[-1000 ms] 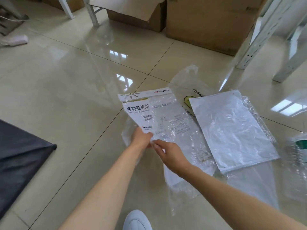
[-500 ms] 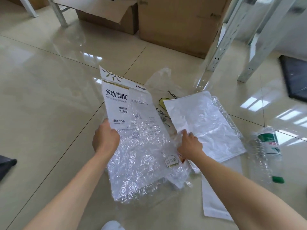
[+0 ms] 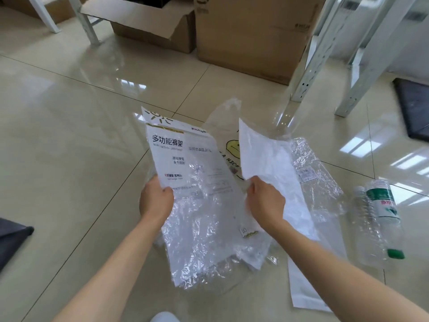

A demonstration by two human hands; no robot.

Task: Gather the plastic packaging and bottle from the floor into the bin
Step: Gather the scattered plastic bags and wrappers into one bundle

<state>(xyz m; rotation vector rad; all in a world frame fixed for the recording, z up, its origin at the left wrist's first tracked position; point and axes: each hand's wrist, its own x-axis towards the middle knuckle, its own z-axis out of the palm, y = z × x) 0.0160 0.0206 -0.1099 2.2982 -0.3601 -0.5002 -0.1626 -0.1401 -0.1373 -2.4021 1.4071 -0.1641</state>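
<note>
My left hand (image 3: 156,201) grips the left edge of a clear plastic package with a white printed card (image 3: 185,173), lifted off the floor. My right hand (image 3: 264,203) pinches the lower corner of a white plastic bag (image 3: 264,159) and has it raised. Under both lies a clear bag with a yellow smiley print (image 3: 232,145) and crinkled clear wrap (image 3: 318,180). Another white bag (image 3: 301,289) lies flat by my right forearm. An empty clear bottle (image 3: 380,219) with a green cap and green label lies on the tiles to the right.
Cardboard boxes (image 3: 250,36) stand at the back, one with an open flap (image 3: 144,17). White metal frame legs (image 3: 325,49) stand at the back right. A dark mat (image 3: 415,108) lies far right, a dark bag (image 3: 11,240) at the left edge. My white shoe (image 3: 164,317) shows below.
My left hand lifted the printed package and now holds it alone. My right hand let go of it, reached right and raised the white bag. The view swung right, showing the bottle.
</note>
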